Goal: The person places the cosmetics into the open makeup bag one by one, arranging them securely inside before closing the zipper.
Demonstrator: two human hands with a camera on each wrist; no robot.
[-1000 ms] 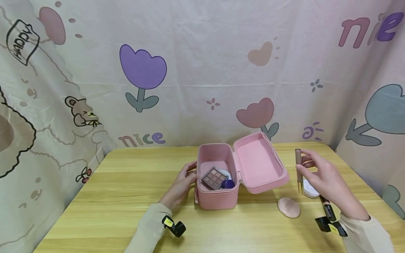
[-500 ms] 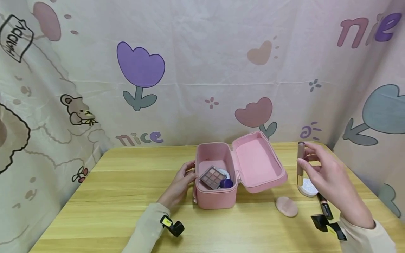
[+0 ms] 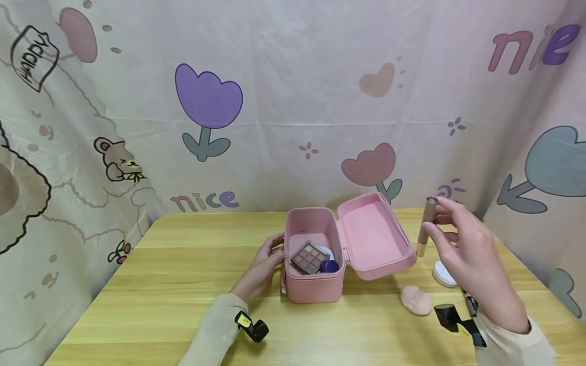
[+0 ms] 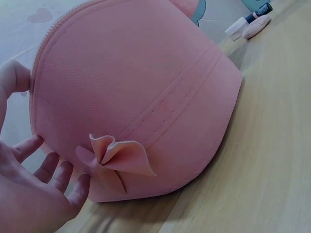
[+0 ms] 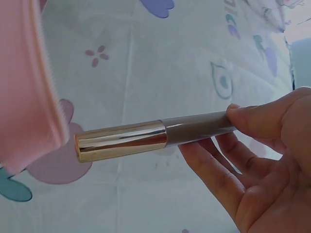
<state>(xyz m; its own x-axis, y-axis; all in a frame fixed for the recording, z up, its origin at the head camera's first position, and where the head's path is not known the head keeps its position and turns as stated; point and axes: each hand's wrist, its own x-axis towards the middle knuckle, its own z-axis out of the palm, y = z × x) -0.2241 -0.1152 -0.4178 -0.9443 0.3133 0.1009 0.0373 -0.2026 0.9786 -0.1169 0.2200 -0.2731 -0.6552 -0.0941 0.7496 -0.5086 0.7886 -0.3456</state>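
Note:
My left hand (image 3: 261, 267) holds the left side of an open pink makeup case (image 3: 315, 290), its thumb and fingers spread at the edge. In the left wrist view, the fingertips lie near a pink bow (image 4: 124, 158) on the case's wall. Inside the case are an eyeshadow palette (image 3: 310, 256), a dark blue round-topped item (image 3: 329, 266) and a partly hidden white item (image 3: 325, 250). To the right of the raised lid (image 3: 373, 231), my right hand (image 3: 469, 254) pinches a slim taupe cosmetic tube (image 5: 194, 128) with a gold end, upright and slightly tilted.
On the wooden table (image 3: 183, 305) a pale pink powder puff (image 3: 415, 300) lies right of the case. Behind it sits a round white item (image 3: 443, 274). A black-capped tube (image 3: 470, 304) is partly hidden by my right arm. Patterned cloth (image 3: 284, 76) hangs behind.
My right hand has lifted the tube and brought it left toward the lid, its gold end now tilting left. The left hand and case have stayed in place.

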